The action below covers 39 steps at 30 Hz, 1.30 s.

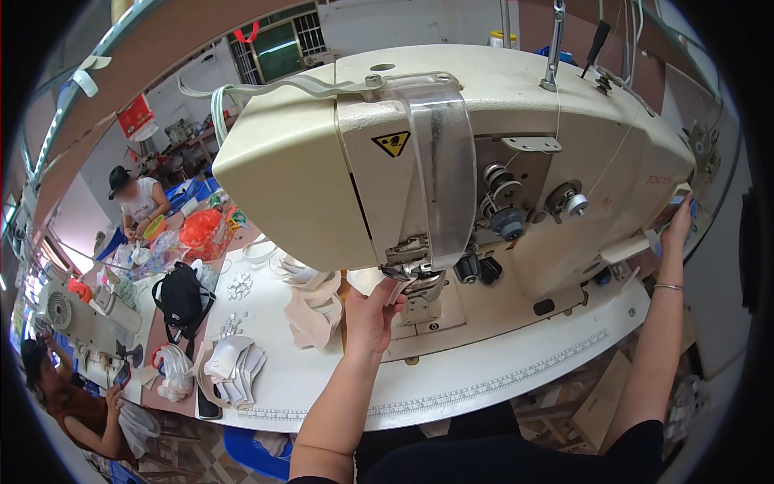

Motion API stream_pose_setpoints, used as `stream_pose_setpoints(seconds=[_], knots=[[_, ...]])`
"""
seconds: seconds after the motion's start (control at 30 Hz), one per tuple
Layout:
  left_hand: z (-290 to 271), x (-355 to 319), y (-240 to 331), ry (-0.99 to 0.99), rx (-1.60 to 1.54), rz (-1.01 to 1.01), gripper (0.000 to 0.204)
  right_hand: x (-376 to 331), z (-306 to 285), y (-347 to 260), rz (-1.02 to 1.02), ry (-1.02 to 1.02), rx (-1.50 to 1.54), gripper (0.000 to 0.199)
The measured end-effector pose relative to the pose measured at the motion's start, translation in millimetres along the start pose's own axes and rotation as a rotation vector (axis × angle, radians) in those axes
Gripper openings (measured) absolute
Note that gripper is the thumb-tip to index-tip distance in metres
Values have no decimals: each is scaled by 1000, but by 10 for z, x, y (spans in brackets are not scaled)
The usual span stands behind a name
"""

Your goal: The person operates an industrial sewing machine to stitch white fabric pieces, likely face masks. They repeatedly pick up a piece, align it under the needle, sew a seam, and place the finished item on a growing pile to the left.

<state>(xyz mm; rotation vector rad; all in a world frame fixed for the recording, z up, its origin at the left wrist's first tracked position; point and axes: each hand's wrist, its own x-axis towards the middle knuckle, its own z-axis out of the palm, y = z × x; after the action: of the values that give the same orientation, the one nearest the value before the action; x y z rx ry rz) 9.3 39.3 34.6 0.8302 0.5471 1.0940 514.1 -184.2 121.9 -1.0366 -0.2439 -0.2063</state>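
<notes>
My left hand (369, 321) is closed on a cream-white cut piece (367, 281) under the head of a large cream sewing machine (298, 177). Its thumb and fingers pinch the piece close to the presser foot (413, 273), and part of the piece is hidden behind the hand. Far to the right, my right hand (676, 230) reaches up to a small control panel (671, 208) with a lit screen at the machine's end. It touches the panel's edge, but its fingers are too small and partly hidden to read. Pale cut pieces (316, 315) lie left of my left hand.
A stack of white pieces (235, 373) and small white bits (239, 286) lie on the white table (282, 395). Beyond are a black backpack (181, 294) and another machine (76, 319). One person (143, 202) sits at the back left, another (76, 395) at the lower left.
</notes>
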Motion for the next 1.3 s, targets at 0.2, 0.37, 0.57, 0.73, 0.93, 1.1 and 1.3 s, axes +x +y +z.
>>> stream_pose_setpoints(seconds=[0.2, 0.37, 0.57, 0.73, 0.93, 1.1, 1.3], knots=[[-41, -19, -49, 24, -239, -106, 20, -96, -197, 79, -371, 130, -90, 49], [-116, -373, -236, -33, -242, -195, 26, -2190, 295, 90, -798, -56, -98, 15], [-39, -636, -306, -167, -80, -217, 35, -3852, 1021, 387, 303, -1131, -206, 13], [-154, -665, -189, -254, 410, -24, 32, -3918, 1223, 305, 526, -1228, -213, 19], [132, -594, 55, -79, 1527, 1145, 34, -3804, 1172, 365, 590, -1247, -220, 18], [-68, -245, -104, -149, 1446, 1149, 45, -3396, 742, 11, -70, -1020, -182, 7], [-69, -261, -82, -208, 1370, 1096, 49, -723, 103, -370, -340, 159, -151, 26]])
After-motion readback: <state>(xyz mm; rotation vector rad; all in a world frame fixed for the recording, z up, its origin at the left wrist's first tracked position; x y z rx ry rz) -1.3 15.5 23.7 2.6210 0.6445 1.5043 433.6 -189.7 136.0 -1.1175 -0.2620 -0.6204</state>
